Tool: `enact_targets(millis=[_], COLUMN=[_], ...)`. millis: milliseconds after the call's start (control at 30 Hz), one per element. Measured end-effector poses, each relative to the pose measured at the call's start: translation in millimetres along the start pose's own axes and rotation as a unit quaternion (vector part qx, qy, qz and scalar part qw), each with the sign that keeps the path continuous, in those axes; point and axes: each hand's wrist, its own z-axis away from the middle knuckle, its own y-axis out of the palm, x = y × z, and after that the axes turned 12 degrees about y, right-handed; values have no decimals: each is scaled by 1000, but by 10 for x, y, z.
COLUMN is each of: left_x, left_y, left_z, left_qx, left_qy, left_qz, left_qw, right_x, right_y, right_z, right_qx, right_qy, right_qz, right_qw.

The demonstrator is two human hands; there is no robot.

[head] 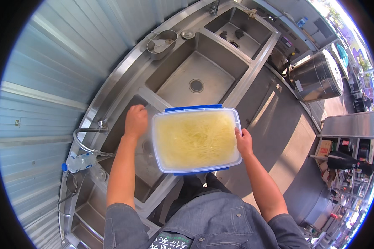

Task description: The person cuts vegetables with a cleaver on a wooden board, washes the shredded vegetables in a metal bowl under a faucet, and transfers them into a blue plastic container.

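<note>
A translucent plastic food container with blue clip latches is in front of my body, above the near rim of the sinks. Inside are fine pale yellow shreds, which look like cut potato in cloudy liquid. My right hand grips the container's right edge, thumb on top. Over the sink basin to the left, my left hand is curled into a fist, a short gap from the container's left side. No object shows in that fist, though its palm is hidden. What supports the container's underside cannot be seen.
A middle sink basin lies ahead, with another basin holding dark clumps beyond. A curved faucet, a plastic bottle and a metal strainer bin line the wall side. A large steel pot stands at right.
</note>
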Motion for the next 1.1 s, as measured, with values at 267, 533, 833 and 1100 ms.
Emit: enact_targets(millis=[267, 533, 833, 1100], left_x=[618, 419, 682, 1335], left_y=[-259, -168, -49, 429], left_z=[2204, 1826, 1825, 1369], left_qx=[-417, -285, -322, -453], left_qy=[-658, -597, -605, -587], left_qz=[512, 608, 579, 554], left_qw=[362, 439, 441, 379], right_x=[111, -54, 1, 32], right_y=[5, -27, 32, -97], right_z=[50, -46, -8, 15], right_qx=[21, 13, 29, 17], right_qy=[-4, -19, -3, -3], right_qz=[27, -18, -27, -45], right_qw=[999, 1000, 999, 999])
